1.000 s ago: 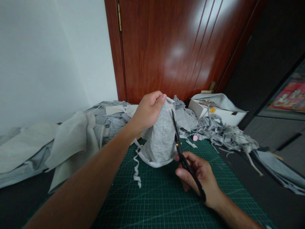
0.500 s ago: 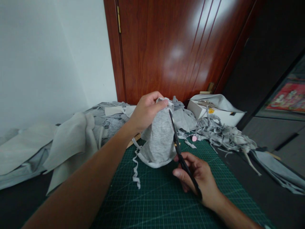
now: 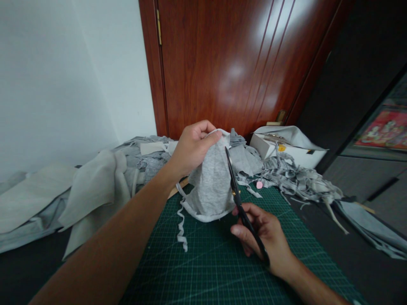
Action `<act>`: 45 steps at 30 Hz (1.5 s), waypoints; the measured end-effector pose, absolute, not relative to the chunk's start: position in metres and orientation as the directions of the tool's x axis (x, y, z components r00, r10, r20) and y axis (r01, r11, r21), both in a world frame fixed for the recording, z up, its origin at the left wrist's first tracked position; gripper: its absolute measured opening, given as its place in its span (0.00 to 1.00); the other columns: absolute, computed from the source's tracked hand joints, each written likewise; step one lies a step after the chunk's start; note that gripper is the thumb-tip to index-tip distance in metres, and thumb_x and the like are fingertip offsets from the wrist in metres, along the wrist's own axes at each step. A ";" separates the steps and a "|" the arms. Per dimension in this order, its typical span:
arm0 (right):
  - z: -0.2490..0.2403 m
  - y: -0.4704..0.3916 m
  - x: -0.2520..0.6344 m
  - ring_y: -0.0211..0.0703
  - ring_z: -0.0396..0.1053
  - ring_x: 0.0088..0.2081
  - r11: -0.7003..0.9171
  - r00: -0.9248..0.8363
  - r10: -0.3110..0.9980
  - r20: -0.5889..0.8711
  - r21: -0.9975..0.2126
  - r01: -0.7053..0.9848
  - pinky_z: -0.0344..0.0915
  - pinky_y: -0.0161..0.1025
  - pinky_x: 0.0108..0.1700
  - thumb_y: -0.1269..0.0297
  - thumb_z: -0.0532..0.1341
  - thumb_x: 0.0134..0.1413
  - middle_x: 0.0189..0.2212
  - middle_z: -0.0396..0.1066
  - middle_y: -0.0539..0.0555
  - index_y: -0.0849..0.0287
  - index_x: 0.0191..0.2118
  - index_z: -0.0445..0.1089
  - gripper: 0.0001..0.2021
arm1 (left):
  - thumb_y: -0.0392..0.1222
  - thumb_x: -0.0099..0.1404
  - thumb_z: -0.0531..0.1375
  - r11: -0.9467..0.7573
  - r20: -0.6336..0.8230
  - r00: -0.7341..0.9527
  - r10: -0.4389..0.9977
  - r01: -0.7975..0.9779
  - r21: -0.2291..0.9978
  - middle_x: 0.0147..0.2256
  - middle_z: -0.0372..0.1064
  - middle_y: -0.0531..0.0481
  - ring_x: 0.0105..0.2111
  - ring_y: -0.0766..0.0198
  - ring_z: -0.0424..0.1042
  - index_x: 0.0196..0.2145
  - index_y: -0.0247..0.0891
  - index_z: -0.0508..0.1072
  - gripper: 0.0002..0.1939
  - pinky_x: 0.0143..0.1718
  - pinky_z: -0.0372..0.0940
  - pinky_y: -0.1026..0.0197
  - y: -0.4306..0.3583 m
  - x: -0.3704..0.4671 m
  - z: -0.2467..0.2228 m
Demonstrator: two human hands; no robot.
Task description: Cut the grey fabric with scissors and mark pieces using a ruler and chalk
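Note:
My left hand pinches the upper edge of a grey fabric piece with a pale trim along its edges. The piece hangs down above the green cutting mat. In my right hand is a pair of black scissors, pointing up and away from me. Their blades look closed, and the tip lies at the fabric's right side, just below my left fingers. A thin curled fabric strip dangles at the left of the piece.
Larger grey fabric pieces are heaped on the left. On the right lie a tangle of fabric scraps, a white box and a stack of grey cloth. A small pink disc rests on the mat's far edge. A wooden door stands behind.
My left hand has shifted slightly left with the fabric, whose top edge now looks smoother and more spread. The scissors and my right hand have hardly moved.

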State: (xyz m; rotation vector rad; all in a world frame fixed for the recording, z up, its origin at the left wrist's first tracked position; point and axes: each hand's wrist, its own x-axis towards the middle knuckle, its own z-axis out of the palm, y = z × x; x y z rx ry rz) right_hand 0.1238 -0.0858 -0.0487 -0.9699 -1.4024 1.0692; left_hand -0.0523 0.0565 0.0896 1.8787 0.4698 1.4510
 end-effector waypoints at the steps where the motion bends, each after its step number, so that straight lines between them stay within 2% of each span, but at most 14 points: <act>1: -0.049 -0.086 0.124 0.29 0.56 0.14 0.269 -0.101 0.958 0.267 -0.963 0.000 0.56 0.25 0.16 0.55 0.77 0.50 0.17 0.62 0.39 0.58 0.42 0.70 0.21 | 0.46 0.64 0.65 -0.697 0.696 0.299 0.653 -0.123 0.707 0.28 0.71 0.52 0.28 0.66 0.68 0.30 0.38 0.71 0.11 0.28 0.60 0.63 0.057 -0.052 0.090; 6: -0.050 -0.085 0.125 0.28 0.58 0.14 0.273 -0.106 0.956 0.273 -0.962 -0.017 0.57 0.25 0.15 0.56 0.79 0.48 0.18 0.64 0.40 0.58 0.42 0.71 0.22 | 0.48 0.69 0.61 -0.749 0.727 0.282 0.626 -0.044 0.661 0.26 0.66 0.53 0.27 0.66 0.63 0.26 0.38 0.69 0.15 0.27 0.57 0.63 0.056 -0.052 0.090; 12: -0.052 -0.085 0.126 0.29 0.59 0.15 0.315 -0.115 0.941 0.318 -0.948 -0.045 0.59 0.25 0.16 0.56 0.78 0.47 0.20 0.65 0.42 0.58 0.43 0.71 0.22 | 0.47 0.70 0.60 -0.741 0.721 0.282 0.633 -0.050 0.669 0.25 0.63 0.54 0.26 0.66 0.61 0.25 0.38 0.68 0.16 0.27 0.55 0.62 0.054 -0.048 0.089; 22: -0.053 -0.084 0.127 0.31 0.60 0.16 0.342 -0.092 0.935 0.343 -0.939 -0.027 0.61 0.27 0.16 0.54 0.77 0.49 0.21 0.66 0.43 0.58 0.44 0.70 0.22 | 0.47 0.70 0.59 -0.720 0.689 0.307 0.657 -0.016 0.694 0.24 0.62 0.54 0.26 0.66 0.61 0.25 0.39 0.68 0.16 0.27 0.54 0.61 0.048 -0.044 0.087; 27: -0.053 -0.084 0.128 0.30 0.60 0.16 0.348 -0.092 0.933 0.349 -0.937 -0.019 0.60 0.27 0.16 0.55 0.77 0.48 0.21 0.66 0.43 0.58 0.44 0.71 0.22 | 0.47 0.70 0.59 -0.744 0.697 0.333 0.635 0.020 0.668 0.23 0.59 0.55 0.25 0.66 0.57 0.25 0.39 0.68 0.17 0.26 0.52 0.61 0.048 -0.044 0.087; 37: -0.054 -0.083 0.129 0.31 0.61 0.18 0.365 -0.102 0.924 0.367 -0.930 -0.043 0.59 0.28 0.20 0.56 0.77 0.50 0.22 0.67 0.44 0.59 0.45 0.71 0.22 | 0.48 0.71 0.58 -0.785 0.726 0.342 0.596 0.060 0.616 0.24 0.58 0.55 0.27 0.66 0.57 0.25 0.38 0.67 0.18 0.28 0.51 0.61 0.048 -0.044 0.087; 45: -0.049 -0.084 0.128 0.32 0.61 0.16 0.360 -0.073 0.930 0.359 -0.933 -0.004 0.60 0.29 0.18 0.53 0.78 0.46 0.22 0.67 0.44 0.58 0.43 0.71 0.24 | 0.47 0.72 0.56 -0.812 0.731 0.386 0.563 0.091 0.577 0.24 0.57 0.56 0.26 0.66 0.56 0.25 0.39 0.65 0.18 0.29 0.51 0.60 0.045 -0.042 0.086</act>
